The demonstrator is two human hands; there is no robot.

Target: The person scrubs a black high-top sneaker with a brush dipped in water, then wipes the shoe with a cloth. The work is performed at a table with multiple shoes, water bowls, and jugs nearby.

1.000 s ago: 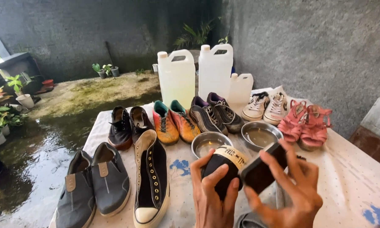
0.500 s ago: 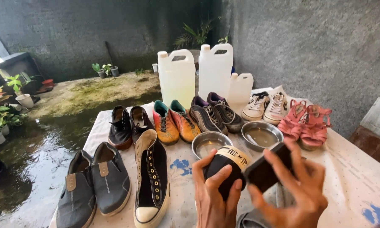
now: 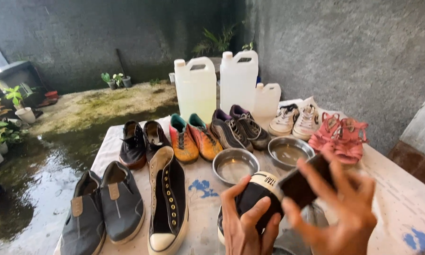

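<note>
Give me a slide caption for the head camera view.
Left hand grips a black sneaker; right hand presses a dark brush against it.

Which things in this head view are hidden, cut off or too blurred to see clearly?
- Black shoe: mostly hidden by left hand.
- Dark object in right hand: blurred, kind unclear.
- Grey shoes: cut off by bottom edge.
- Bowls: contents unclear, glare.

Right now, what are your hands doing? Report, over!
Left hand grips black sneaker by the heel. Right hand presses dark brush on it. Two steel bowls just behind; nothing in between.
</note>
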